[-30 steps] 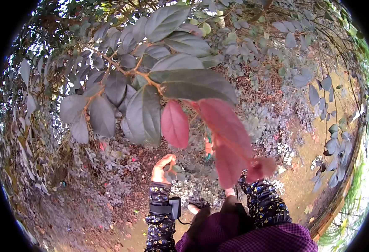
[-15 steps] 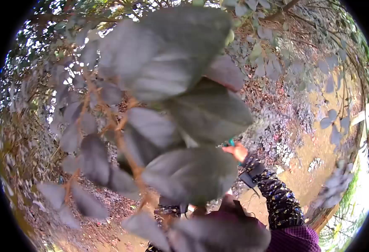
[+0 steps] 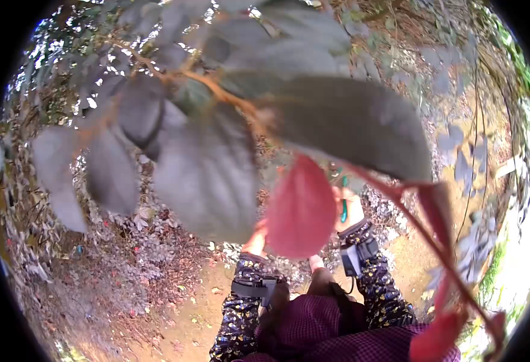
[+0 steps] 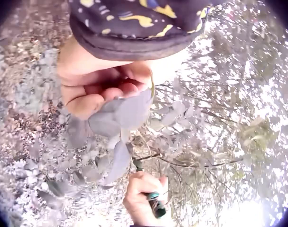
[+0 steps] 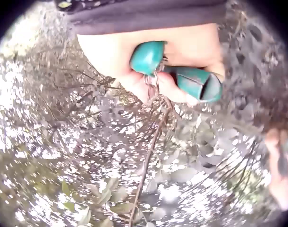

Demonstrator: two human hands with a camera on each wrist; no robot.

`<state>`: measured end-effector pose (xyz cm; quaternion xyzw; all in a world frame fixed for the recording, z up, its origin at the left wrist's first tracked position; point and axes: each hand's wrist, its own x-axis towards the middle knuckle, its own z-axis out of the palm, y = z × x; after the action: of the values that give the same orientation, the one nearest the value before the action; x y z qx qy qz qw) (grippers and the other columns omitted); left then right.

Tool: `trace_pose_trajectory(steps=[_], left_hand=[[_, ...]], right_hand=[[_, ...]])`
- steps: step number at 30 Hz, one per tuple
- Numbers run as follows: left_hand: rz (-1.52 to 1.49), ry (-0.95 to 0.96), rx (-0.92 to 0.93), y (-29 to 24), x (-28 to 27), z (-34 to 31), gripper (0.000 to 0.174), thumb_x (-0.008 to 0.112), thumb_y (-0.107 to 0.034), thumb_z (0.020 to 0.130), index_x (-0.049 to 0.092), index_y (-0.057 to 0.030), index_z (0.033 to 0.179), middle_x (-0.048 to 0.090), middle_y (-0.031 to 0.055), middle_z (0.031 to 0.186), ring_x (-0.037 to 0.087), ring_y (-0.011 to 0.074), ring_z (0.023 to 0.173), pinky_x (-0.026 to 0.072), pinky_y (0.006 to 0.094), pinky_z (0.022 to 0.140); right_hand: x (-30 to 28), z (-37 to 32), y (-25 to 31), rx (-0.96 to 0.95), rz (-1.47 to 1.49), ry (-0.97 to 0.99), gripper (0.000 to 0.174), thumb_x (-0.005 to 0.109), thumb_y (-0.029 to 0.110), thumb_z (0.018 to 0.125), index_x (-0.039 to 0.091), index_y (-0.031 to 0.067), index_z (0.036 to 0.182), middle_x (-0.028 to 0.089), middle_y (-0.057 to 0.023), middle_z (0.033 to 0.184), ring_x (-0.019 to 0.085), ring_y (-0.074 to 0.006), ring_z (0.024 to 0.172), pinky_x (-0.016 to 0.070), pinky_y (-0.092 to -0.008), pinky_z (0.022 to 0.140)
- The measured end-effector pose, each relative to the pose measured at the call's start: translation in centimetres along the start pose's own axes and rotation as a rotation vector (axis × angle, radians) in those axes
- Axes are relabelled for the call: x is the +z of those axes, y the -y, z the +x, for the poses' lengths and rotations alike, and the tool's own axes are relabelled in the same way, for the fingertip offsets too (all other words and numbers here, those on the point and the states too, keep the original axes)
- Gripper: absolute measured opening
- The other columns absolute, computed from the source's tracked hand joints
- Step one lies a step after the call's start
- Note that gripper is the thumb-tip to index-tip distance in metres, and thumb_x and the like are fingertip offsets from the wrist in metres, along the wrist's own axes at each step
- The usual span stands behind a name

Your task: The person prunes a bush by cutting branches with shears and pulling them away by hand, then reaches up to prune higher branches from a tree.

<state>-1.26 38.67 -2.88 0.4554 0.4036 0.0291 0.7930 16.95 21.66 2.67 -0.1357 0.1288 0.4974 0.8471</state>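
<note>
My right hand [image 3: 353, 208] grips green-handled pruning shears [image 5: 193, 84], whose two handle ends stick out of the fist in the right wrist view. The blades are hard to make out there, though a thin brown branch [image 5: 148, 163] runs close below the fist. My left hand [image 4: 94, 82] has its fingers curled round a sprig of greyish leaves [image 4: 134, 111]. In the head view the left hand [image 3: 255, 242] is partly covered by a large red leaf [image 3: 301, 208], with the right hand close by on its right.
A blurred branch [image 3: 217, 89] with big dark leaves [image 3: 355, 123] hangs right before the head camera. A reddish stem [image 3: 434, 244] crosses the right side. Shrubs [image 3: 126, 256] and bare soil [image 3: 198, 317] lie below.
The near leaves swung down across the head view, then back up. The right hand with the shears came out from behind them and now stands beside the left hand, which shifted rightward.
</note>
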Motion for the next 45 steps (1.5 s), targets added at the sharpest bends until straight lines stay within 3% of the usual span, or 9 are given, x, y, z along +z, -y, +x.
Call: trace_pose_trajectory(steps=[7, 8, 12, 15, 24, 38, 42, 44, 45], left_hand=[[0.359, -0.094, 0.051, -5.5, -1.8, -3.5, 0.013, 0.053, -0.018, 0.084, 0.060, -0.0069, 0.085, 0.054, -0.0044, 0.073, 0.052, 0.0071, 0.067, 0.0415, 0.0202, 0.060], [0.076, 0.087, 0.204, -4.7, -3.0, -2.9, 0.018, 0.057, -0.016, 0.080, 0.057, -0.0052, 0.094, 0.052, 0.0015, 0.088, 0.051, 0.0127, 0.079, 0.0412, 0.0241, 0.070], [-0.446, 0.335, 0.624, -7.1, 0.1, -5.5, 0.048, 0.064, -0.012, 0.072, 0.047, -0.0009, 0.115, 0.041, 0.0142, 0.123, 0.049, 0.0244, 0.102, 0.0407, 0.0337, 0.092], [0.317, -0.397, 0.948, -11.8, 5.5, -8.6, 0.016, 0.055, -0.008, 0.083, 0.056, 0.0002, 0.097, 0.057, 0.0070, 0.088, 0.052, 0.0144, 0.072, 0.0439, 0.0275, 0.069], [0.137, 0.259, 0.424, -1.8, 5.7, 2.6, 0.016, 0.058, -0.010, 0.081, 0.055, -0.0008, 0.093, 0.056, 0.0063, 0.089, 0.055, 0.0117, 0.073, 0.0457, 0.0245, 0.062], [1.225, -0.635, 1.098, -0.2, 8.5, -0.7, 0.031, 0.051, -0.021, 0.084, 0.048, -0.0018, 0.108, 0.057, 0.0153, 0.080, 0.058, 0.0305, 0.072, 0.0448, 0.0359, 0.060], [0.998, -0.166, 1.393, 3.5, 4.9, 4.9, 0.031, 0.051, -0.023, 0.082, 0.050, -0.0040, 0.108, 0.058, 0.0136, 0.085, 0.057, 0.0326, 0.073, 0.0448, 0.0377, 0.061], [1.393, -0.128, 0.736, -0.8, 5.2, 1.5, 0.029, 0.051, -0.021, 0.080, 0.052, -0.0062, 0.105, 0.060, 0.0052, 0.078, 0.058, 0.0229, 0.066, 0.0446, 0.0318, 0.058], [1.201, 0.305, 1.627, -3.5, 4.5, -0.5, 0.023, 0.055, -0.016, 0.078, 0.055, -0.0064, 0.100, 0.059, 0.0001, 0.069, 0.057, 0.0133, 0.061, 0.0433, 0.0272, 0.053]], right_hand=[[-1.4, 6.3, 0.6, -0.015, -1.445, -0.145, 0.022, 0.058, 0.022, 0.075, 0.049, 0.0029, 0.080, 0.046, -0.0034, 0.054, 0.047, -0.0158, 0.045, 0.0375, -0.0285, 0.042], [-3.9, 8.3, 0.1, -0.646, -1.977, 0.019, 0.022, 0.056, 0.022, 0.076, 0.051, 0.0018, 0.083, 0.049, -0.0059, 0.056, 0.049, -0.0149, 0.046, 0.0381, -0.0302, 0.043], [1.3, 7.1, -2.6, -0.111, -1.399, -0.245, 0.017, 0.056, 0.018, 0.076, 0.052, 0.0023, 0.081, 0.049, -0.0048, 0.054, 0.048, -0.0141, 0.045, 0.0398, -0.0293, 0.044], [3.3, 5.9, -2.2, -0.064, -1.152, -0.128, 0.012, 0.055, 0.014, 0.076, 0.051, 0.0032, 0.078, 0.048, -0.0033, 0.053, 0.046, -0.0140, 0.045, 0.0406, -0.0289, 0.044], [-4.1, 8.3, -0.1, 0.320, -0.079, 0.211, 0.045, 0.053, 0.025, 0.083, 0.041, 0.0033, 0.121, 0.053, -0.0126, 0.106, 0.053, -0.0273, 0.093, 0.0450, -0.0424, 0.074], [3.2, 0.4, -2.0, 0.058, -0.410, -0.030, 0.035, 0.046, -0.008, 0.060, 0.049, 0.0027, 0.094, 0.054, -0.0077, 0.088, 0.056, -0.0242, 0.081, 0.0456, -0.0379, 0.070], [0.7, 0.7, -1.2, -0.002, -0.593, -0.022, 0.031, 0.048, -0.005, 0.062, 0.051, 0.0003, 0.093, 0.055, -0.0095, 0.087, 0.056, -0.0238, 0.081, 0.0466, -0.0347, 0.067], [-1.7, 2.8, -1.3, -0.082, -0.715, 0.103, 0.028, 0.050, -0.002, 0.064, 0.052, -0.0014, 0.092, 0.056, -0.0096, 0.082, 0.056, -0.0225, 0.080, 0.0467, -0.0335, 0.064], [2.4, -0.8, -1.7, -0.149, -0.761, -0.081, 0.025, 0.053, 0.002, 0.066, 0.053, -0.0013, 0.091, 0.057, -0.0090, 0.080, 0.057, -0.0212, 0.075, 0.0462, -0.0331, 0.062]])
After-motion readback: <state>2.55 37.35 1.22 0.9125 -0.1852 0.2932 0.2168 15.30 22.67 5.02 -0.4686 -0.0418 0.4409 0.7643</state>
